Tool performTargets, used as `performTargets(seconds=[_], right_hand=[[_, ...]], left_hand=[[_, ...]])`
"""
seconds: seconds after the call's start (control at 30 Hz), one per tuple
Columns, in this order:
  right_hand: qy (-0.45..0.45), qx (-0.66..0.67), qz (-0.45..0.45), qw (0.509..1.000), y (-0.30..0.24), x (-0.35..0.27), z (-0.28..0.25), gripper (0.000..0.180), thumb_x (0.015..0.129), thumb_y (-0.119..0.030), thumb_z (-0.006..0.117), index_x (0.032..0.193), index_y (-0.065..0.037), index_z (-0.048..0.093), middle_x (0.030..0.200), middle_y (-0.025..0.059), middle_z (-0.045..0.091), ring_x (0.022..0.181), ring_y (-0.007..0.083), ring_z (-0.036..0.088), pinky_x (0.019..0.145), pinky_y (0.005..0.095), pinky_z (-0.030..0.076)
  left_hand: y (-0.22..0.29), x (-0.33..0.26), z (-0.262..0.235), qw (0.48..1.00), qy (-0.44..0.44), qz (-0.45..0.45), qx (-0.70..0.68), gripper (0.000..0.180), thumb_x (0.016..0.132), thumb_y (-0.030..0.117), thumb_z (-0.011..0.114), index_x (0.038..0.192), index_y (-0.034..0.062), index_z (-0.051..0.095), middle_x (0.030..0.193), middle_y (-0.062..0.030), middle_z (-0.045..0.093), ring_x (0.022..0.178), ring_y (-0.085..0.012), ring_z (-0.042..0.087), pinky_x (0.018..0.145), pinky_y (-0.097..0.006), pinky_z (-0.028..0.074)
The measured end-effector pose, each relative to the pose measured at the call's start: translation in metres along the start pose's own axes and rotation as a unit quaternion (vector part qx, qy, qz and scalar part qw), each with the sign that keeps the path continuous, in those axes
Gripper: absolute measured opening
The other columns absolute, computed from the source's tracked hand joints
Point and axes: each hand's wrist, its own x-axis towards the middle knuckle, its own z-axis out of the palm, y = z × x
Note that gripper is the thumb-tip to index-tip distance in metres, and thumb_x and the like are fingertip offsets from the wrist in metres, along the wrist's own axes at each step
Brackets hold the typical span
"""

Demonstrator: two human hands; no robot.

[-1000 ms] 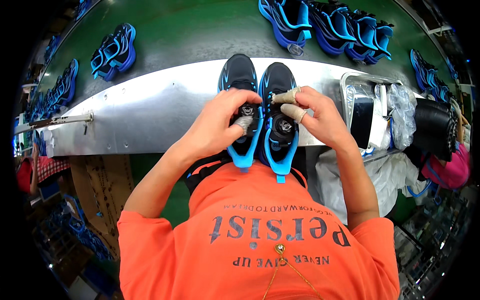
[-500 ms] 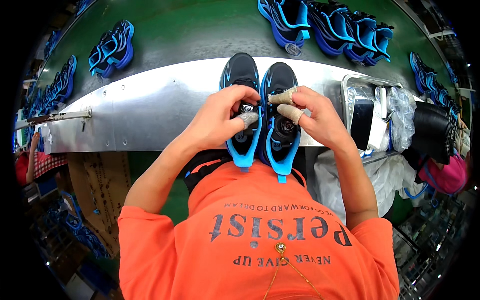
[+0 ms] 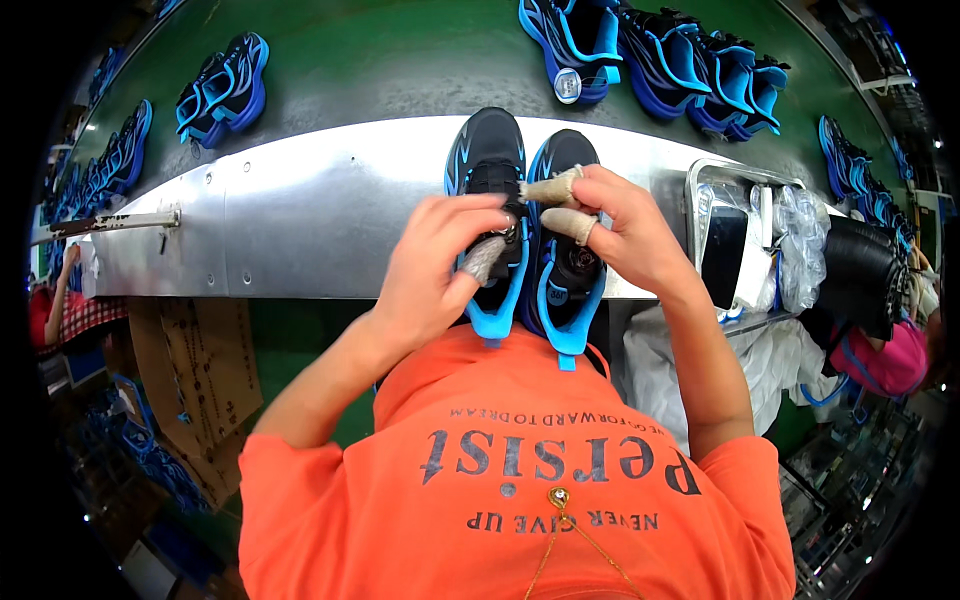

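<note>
squarely before the body, the left shoe [image 3: 493,178] rests on the metal bench [image 3: 300,215], its long axis running away from the wearer, toe outward and heel loop nearest the orange shirt [image 3: 510,520]. right beside it, almost parallel, lies the right shoe [image 3: 557,252], its toe set a little nearer the body. both are black with bright blue collars.

the left hand [image 3: 428,248] is the nearer to the left shoe: it comes in from the left, across the long axis, with fingers bent over the tongue and the thumb, in a grey cover, lower down toward the collar. whether they pinch anything between them, i cannot tell. the right hand [image 3: 638,238] crosses the right shoe from the other side, its covered finger and thumb a little apart; the fingertip reaches over to the left shoe's inner edge. whether a thin lace sits there, i cannot tell.

farther right, a metal tray [image 3: 690,190] holds a dark phone [image 3: 725,245]; beyond the bench, more shoes [image 3: 662,70] stand on the green surface [image 3: 400,70].
</note>
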Motion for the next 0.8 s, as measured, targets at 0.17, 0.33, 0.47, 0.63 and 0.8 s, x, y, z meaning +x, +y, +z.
performTargets(seconds=[0.17,0.33,0.47,0.63,0.8], right_hand=[[-0.095,-0.022,-0.143,0.985,0.004,0.017,0.017,0.046,0.081,-0.011,0.072,0.126,-0.015,0.066,0.094,0.0057,0.055,0.095,0.0235,0.055,0.086,0.0340,0.047],[0.011,-0.114,-0.115,0.987,-0.003,0.018,0.041,0.031,0.078,-0.021,0.074,0.108,-0.014,0.070,0.091,0.0103,0.054,0.084,0.0270,0.057,0.075,0.0350,0.049],[-0.012,-0.069,-0.142,0.987,-0.004,0.021,0.027,0.033,0.078,-0.016,0.076,0.109,-0.013,0.071,0.087,0.0061,0.055,0.085,0.0221,0.058,0.073,0.0328,0.048],[-0.051,-0.027,-0.117,0.991,0.001,0.019,0.035,0.035,0.077,-0.017,0.079,0.111,-0.013,0.071,0.089,0.0070,0.056,0.085,0.0224,0.058,0.076,0.0319,0.049],[-0.003,-0.081,-0.099,0.992,0.000,0.019,0.034,0.038,0.077,-0.015,0.077,0.114,-0.012,0.070,0.090,0.0093,0.056,0.085,0.0246,0.058,0.077,0.0333,0.049]], left_hand=[[0.026,-0.030,-0.001,0.780,-0.101,-0.460,-0.411,0.028,0.100,0.018,0.054,0.117,-0.0037,0.062,0.115,-0.0119,0.064,0.075,-0.0137,0.060,0.068,-0.028,0.052],[0.031,-0.032,0.030,0.686,0.020,-0.412,-0.600,0.033,0.102,0.015,0.051,0.129,-0.0029,0.052,0.120,-0.0127,0.062,0.091,-0.0195,0.063,0.074,-0.031,0.053],[0.022,-0.036,0.026,0.646,0.006,-0.420,-0.638,0.030,0.102,0.015,0.049,0.127,-0.0023,0.053,0.122,-0.0129,0.061,0.098,-0.0212,0.063,0.076,-0.030,0.053],[0.020,-0.038,0.035,0.646,0.015,-0.423,-0.636,0.029,0.103,0.016,0.050,0.124,-0.0023,0.054,0.120,-0.0123,0.061,0.098,-0.0217,0.064,0.075,-0.030,0.053],[0.019,-0.036,0.034,0.640,0.019,-0.420,-0.643,0.028,0.102,0.016,0.050,0.123,-0.0022,0.055,0.119,-0.0120,0.061,0.098,-0.0216,0.064,0.074,-0.030,0.053]])
